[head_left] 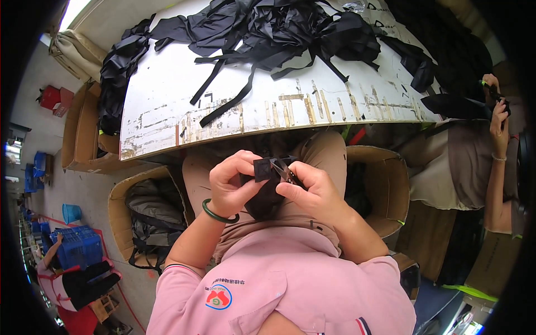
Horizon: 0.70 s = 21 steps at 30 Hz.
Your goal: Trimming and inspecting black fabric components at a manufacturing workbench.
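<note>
Black fabric piece (262,169) is held over the person's lap, just below the near edge of the counter (167,95), between both hands. Left hand (231,184) is closed on the piece, thumb and fingers pinching its left part; a green bangle (215,215) sits on that wrist. Right hand (312,187) is closed on small snips (283,169), whose blades lie against the right edge of the fabric piece. More dark fabric hangs down from the piece between the two hands, toward the knees; its exact shape cannot be told.

Counter surface is white, worn and scratched, with strips of old tape along the near edge. A heap of black fabric and straps (279,28) covers its far half, with several straps trailing toward the near edge and a bundle draped over the left corner.

Cardboard box (139,218) stands on the floor at the person's left, holding grey and black cloth. A second cardboard box (385,184) stands at the right, close beside the knee.

Another person (480,151) sits at the far right, hands raised and holding a dark item; those hands are well apart from the fabric piece.

Blue crates (78,245) stand on the floor at far left
</note>
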{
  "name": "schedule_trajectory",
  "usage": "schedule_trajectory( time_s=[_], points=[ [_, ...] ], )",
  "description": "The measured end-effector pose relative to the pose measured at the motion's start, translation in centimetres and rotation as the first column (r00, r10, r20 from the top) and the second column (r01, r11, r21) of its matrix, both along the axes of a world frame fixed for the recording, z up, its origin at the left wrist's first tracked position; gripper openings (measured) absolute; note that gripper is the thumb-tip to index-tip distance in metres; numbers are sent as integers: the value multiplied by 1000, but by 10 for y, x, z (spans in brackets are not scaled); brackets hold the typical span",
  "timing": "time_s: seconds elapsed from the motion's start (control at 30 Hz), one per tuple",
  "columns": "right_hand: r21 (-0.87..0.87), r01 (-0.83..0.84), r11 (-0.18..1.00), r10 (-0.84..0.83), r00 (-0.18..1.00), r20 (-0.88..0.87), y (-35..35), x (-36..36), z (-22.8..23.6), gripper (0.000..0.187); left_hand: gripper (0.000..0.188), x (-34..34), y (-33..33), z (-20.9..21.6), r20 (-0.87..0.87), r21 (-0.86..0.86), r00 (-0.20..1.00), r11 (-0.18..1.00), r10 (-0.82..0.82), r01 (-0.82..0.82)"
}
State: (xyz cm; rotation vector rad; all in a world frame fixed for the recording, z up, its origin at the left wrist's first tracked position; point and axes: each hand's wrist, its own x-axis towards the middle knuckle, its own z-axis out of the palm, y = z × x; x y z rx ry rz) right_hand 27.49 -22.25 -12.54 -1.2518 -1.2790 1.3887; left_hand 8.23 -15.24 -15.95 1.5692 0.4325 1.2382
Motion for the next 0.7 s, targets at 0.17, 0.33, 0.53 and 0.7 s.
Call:
schedule_trajectory(
  time_s=[0.17, 0.33, 0.53, 0.7],
  points=[
    [30, -100, 995, 97, 992, 76, 0, 5, 7, 29, 14, -3, 3, 3, 42, -168, 988, 974, -147, 152],
    [73, -109, 991, 91, 971, 220, -3, 11, 13, 31, 12, -2, -1, 7, 49, -320, 994, 941, -102, 112],
    [46, -112, 993, 100, 971, 215, -3, 12, 14, 28, 15, -3, 1, 7, 28, -238, 982, 953, -188, 189],
    [33, -152, 988, 133, 938, 320, -1, 18, 18, 25, 12, -6, 5, 6, -35, -274, 958, 924, -286, 266]
  ],
)
